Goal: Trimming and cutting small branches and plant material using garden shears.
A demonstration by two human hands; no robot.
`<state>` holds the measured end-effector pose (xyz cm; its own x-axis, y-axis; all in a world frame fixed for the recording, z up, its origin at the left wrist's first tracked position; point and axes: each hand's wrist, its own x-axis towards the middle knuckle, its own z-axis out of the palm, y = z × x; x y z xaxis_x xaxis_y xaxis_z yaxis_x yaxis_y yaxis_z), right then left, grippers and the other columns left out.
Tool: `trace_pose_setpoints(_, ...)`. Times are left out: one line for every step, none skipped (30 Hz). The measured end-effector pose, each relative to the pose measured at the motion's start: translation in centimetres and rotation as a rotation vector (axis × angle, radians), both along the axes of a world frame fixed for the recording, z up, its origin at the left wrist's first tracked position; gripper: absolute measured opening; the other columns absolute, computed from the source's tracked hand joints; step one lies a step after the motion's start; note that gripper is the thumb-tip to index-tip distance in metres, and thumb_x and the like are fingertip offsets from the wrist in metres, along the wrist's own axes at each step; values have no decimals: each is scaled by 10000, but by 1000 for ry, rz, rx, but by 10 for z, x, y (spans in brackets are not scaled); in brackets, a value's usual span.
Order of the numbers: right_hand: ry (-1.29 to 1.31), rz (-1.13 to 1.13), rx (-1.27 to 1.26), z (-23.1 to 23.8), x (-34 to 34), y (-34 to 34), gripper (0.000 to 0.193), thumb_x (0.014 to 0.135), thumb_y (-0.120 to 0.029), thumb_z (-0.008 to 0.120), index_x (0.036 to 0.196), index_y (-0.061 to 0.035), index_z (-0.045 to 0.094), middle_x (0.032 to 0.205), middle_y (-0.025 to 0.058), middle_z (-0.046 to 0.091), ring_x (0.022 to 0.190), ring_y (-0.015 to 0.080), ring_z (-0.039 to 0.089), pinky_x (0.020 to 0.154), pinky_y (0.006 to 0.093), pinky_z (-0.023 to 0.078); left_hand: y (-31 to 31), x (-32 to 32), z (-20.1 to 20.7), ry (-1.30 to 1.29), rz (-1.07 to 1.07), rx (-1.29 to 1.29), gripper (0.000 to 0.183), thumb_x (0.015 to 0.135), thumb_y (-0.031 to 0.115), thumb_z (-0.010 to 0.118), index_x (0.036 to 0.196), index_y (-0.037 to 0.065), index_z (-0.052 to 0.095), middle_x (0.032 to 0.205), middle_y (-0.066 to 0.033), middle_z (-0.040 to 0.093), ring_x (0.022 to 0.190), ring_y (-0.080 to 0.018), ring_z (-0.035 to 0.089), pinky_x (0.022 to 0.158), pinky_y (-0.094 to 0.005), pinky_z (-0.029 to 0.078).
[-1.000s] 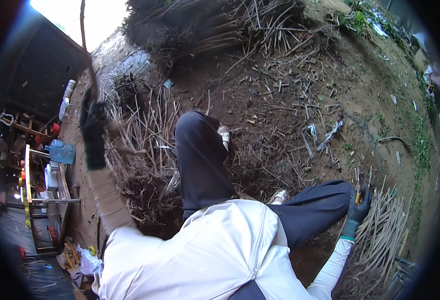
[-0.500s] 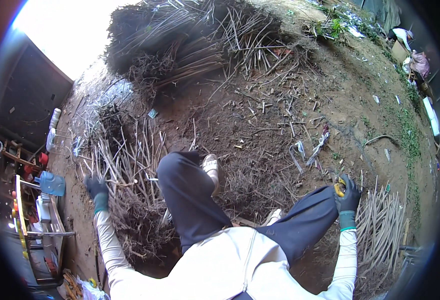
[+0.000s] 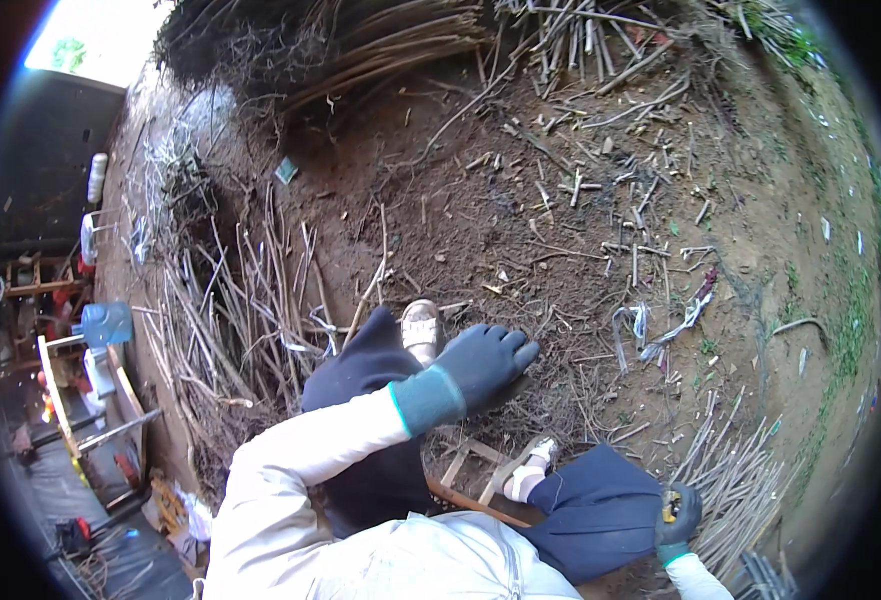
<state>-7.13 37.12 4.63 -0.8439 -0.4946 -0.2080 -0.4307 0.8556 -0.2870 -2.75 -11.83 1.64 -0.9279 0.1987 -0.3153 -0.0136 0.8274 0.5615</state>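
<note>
My left hand (image 3: pixel 475 372), in a dark glove with a teal cuff, reaches across my body over a heap of tangled roots and twigs (image 3: pixel 570 350). Its fingers look stretched out, and I see nothing held in them; their undersides are hidden. Beside my right knee, my right hand (image 3: pixel 682 518) is closed around a small yellow-handled tool (image 3: pixel 671 505), whose working end I cannot make out. Close to that hand lies a pile of pale cut sticks (image 3: pixel 740 480). Another bundle of long, rooted sticks (image 3: pixel 230 310) lies to the left.
A large stack of brushwood (image 3: pixel 380 50) stands at the far side. Part of a wooden frame (image 3: pixel 480 455) shows between my feet. On the left are a blue water jug (image 3: pixel 107 325) and a rack-like frame (image 3: pixel 110 430). Plastic strips (image 3: pixel 670 335) lie among twigs on the soil.
My left hand has left the sticks on the left and swung right, in front of my body. My right hand has moved slightly down, keeping the yellow-handled tool. The view has shifted.
</note>
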Motion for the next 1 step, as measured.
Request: trace_pose_setpoints(-80,14,34,1,-7,0,232,750,-161,660,929,-48,565,815,136,549,760,322,524,697,422,393,-4,-13,-1,-146,-79,-41,422,824,281,594,1172,69,485,1106,-125,542,1028,-265,545,822,-392,444)
